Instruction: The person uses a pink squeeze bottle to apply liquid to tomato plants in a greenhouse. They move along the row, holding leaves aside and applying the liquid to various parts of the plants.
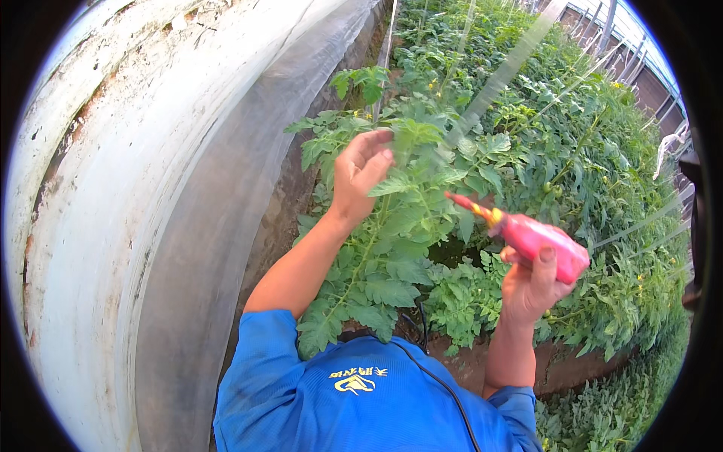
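In my right hand (528,291) is a pink squeeze bottle (542,240), gripped around its body. Its narrow red nozzle (460,200), banded with yellow at the base, points left and slightly up toward the foliage. My left hand (361,172) is raised at the upper part of a tall tomato plant (384,237), with its thumb and fingers curled beside the top leaves (417,135). Those leaves are blurred and partly cover the fingertips, so whether they pinch anything is unclear. A gap separates the nozzle from my left hand.
Clear plastic sheeting (226,169) hangs along a stained whitish wall (141,141) on the left. Dense tomato plants (610,186) fill the right, with small green fruit (552,190). A translucent strip (508,68) slants across the upper plants. A black cable (446,390) crosses my blue shirt.
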A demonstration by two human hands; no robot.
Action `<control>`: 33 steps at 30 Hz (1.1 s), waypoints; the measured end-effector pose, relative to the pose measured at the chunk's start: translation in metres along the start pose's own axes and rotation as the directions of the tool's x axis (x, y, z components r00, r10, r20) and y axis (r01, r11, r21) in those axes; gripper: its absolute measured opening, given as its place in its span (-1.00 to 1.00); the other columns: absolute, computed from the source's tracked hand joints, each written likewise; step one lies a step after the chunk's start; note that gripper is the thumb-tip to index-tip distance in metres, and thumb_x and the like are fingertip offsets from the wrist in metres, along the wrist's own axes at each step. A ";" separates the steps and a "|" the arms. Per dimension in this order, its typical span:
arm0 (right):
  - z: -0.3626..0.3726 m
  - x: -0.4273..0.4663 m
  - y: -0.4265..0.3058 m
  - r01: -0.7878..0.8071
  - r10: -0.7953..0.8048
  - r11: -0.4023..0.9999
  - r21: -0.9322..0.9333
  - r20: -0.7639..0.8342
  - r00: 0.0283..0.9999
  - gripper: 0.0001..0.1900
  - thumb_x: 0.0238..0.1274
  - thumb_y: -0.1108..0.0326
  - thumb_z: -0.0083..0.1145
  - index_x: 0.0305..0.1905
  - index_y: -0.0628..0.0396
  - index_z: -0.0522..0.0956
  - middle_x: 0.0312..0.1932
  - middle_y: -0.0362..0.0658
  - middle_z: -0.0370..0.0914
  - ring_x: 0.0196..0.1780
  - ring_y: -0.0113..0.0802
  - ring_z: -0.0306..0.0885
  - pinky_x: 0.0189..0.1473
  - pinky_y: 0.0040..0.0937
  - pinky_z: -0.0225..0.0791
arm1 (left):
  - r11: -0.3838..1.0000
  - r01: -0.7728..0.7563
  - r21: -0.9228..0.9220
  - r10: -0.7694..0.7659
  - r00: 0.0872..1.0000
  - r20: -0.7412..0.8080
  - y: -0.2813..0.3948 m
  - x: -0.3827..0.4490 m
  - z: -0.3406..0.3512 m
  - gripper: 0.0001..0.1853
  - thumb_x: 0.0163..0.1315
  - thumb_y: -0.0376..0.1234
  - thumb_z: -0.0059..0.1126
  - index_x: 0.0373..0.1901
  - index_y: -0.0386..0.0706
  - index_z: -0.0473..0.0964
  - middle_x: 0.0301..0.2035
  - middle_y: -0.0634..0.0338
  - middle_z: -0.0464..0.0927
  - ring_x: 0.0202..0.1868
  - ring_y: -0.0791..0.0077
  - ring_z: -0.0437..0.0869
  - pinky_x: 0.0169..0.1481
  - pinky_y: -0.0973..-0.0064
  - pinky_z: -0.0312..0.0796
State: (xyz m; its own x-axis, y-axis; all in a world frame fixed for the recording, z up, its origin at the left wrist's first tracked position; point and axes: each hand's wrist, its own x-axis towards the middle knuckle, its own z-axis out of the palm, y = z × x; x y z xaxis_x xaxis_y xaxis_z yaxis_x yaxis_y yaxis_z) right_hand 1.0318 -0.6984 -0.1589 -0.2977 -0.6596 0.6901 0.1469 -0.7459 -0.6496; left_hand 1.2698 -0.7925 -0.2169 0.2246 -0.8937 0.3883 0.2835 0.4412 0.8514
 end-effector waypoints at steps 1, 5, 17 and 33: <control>0.006 0.004 0.010 -0.008 0.008 1.000 -0.001 -0.012 1.000 -0.60 0.23 0.37 0.32 0.02 0.28 0.37 -0.07 0.10 0.51 -0.20 0.01 0.69 -0.53 -0.33 0.67 | 1.000 -0.010 0.028 0.010 1.000 0.014 -0.001 -0.001 -0.001 -0.62 0.31 -0.24 0.08 0.01 -0.34 0.53 -0.30 0.23 0.57 -0.39 0.65 0.50 -0.34 0.65 0.30; 0.051 0.018 0.023 0.083 -0.077 0.995 -0.057 0.107 0.991 -0.66 0.18 0.48 0.37 -0.06 0.42 0.46 -0.11 0.10 0.58 -0.29 -0.18 0.70 -0.42 -0.39 0.67 | 0.997 -0.033 0.071 0.033 0.999 0.004 -0.005 -0.005 -0.005 -0.78 0.32 -0.37 0.19 -0.13 -0.35 0.58 -0.35 0.28 0.61 -0.34 0.70 0.53 -0.23 0.66 0.38; 0.065 0.027 0.044 0.170 -0.104 0.920 -0.353 0.199 0.974 -0.71 0.07 0.47 0.46 -0.14 0.35 0.60 -0.29 -0.10 0.70 -0.29 -0.47 0.65 -0.21 -0.51 0.55 | 1.000 -0.013 -0.024 0.012 1.000 -0.027 -0.010 -0.003 -0.007 -0.89 0.29 -0.46 0.25 -0.25 -0.35 0.57 -0.39 0.32 0.59 -0.38 0.74 0.52 -0.28 0.69 0.38; 0.058 0.024 0.047 0.280 -0.236 0.911 -0.302 0.175 0.956 -0.72 0.09 0.49 0.44 -0.15 0.38 0.57 -0.26 -0.01 0.66 -0.32 -0.37 0.67 -0.27 -0.44 0.57 | 0.981 -0.173 0.083 0.178 0.982 -0.061 -0.004 -0.012 -0.008 -0.84 0.20 -0.41 0.38 -0.32 -0.27 0.55 -0.50 0.34 0.59 -0.52 0.78 0.45 -0.44 0.70 0.28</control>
State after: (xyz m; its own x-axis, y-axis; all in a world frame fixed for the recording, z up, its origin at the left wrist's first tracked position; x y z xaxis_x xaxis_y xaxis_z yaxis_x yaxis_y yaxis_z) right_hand 1.0864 -0.7545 -0.1540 -0.1546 -0.4703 0.8689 -0.2340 -0.8370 -0.4947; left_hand 1.2734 -0.7832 -0.2272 0.3282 -0.7940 0.5117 0.1618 0.5810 0.7977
